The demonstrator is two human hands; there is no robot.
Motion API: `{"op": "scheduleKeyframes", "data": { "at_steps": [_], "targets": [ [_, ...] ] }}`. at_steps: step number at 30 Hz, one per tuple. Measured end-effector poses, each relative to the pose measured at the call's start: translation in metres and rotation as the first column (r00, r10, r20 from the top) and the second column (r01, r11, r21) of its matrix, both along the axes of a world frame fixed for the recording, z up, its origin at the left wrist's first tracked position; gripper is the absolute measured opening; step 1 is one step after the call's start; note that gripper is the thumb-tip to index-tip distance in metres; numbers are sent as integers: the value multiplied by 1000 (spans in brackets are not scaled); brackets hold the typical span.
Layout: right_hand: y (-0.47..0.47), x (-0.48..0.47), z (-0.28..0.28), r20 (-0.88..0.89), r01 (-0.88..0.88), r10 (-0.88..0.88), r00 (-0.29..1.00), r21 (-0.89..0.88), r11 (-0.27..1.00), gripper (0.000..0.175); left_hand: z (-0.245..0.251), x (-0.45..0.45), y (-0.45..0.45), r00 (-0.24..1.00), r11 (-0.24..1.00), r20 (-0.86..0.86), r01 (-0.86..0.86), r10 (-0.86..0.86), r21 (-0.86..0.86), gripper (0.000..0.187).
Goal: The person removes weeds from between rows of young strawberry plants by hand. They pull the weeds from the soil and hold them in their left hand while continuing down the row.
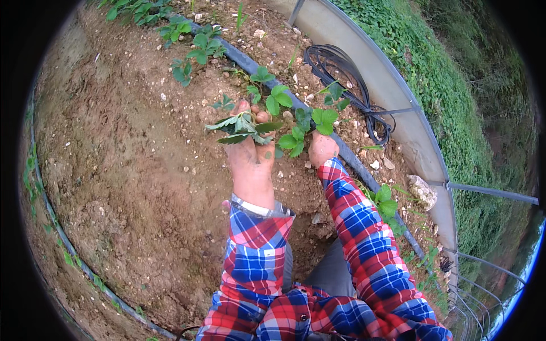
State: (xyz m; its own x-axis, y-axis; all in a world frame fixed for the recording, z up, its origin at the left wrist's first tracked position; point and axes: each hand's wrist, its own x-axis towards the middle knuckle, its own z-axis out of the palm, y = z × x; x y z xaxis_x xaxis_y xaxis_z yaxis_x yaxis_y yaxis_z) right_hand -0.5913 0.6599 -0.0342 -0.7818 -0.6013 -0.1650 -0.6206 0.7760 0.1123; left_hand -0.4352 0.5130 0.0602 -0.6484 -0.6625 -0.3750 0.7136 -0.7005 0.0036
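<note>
My left hand (251, 147), palm up, is closed around a small bunch of picked leaves (243, 128) with serrated edges, some showing their pale undersides. Low at the base of a strawberry plant (324, 119) is my right hand (323, 149), a fist right beside the black irrigation pipe (354, 160). Its fingertips are hidden under the leaves, so what they grip cannot be seen. More strawberry leaves (279, 99) grow between the two hands, along the pipe. Soil marks both hands.
A coil of thin black tubing (362, 89) lies by a pale plastic sheet wall (396, 102) on a metal frame. A large stone (422, 192) rests near it. Strawberry plants (204, 47) follow the pipe up-left. A second pipe (85, 268) curves through brown soil at left.
</note>
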Motion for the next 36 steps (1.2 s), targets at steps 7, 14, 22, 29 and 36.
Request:
{"op": "scheduleKeyframes", "data": {
  "at_steps": [7, 14, 22, 29, 36],
  "targets": [
    [-7, -3, -5, 97, 156, -151, 984, -41, 987, 20, 2, 1, -3, 999, 1000, 30, -10, 10, 7, 16],
    [9, 23, -16, 90, 32, -21, 996, -120, 992, 20, -1, 1, -3, 999, 1000, 37, -2, 3, -19, 11],
    [19, 14, -12, 187, 174, -88, 979, -517, 838, 37, 2, 2, 0, 999, 999, 31, 7, -8, 37, 10],
    [-1, 13, -27, 124, 242, -211, 970, -352, 904, 26, 6, 2, 1, 998, 1000, 64, 10, -11, 21, 10],
    [-2, -8, -22, 48, 48, -45, 998, -72, 996, 26, 2, 3, 0, 998, 999, 66, -23, 20, 37, 13]
  ]
}}
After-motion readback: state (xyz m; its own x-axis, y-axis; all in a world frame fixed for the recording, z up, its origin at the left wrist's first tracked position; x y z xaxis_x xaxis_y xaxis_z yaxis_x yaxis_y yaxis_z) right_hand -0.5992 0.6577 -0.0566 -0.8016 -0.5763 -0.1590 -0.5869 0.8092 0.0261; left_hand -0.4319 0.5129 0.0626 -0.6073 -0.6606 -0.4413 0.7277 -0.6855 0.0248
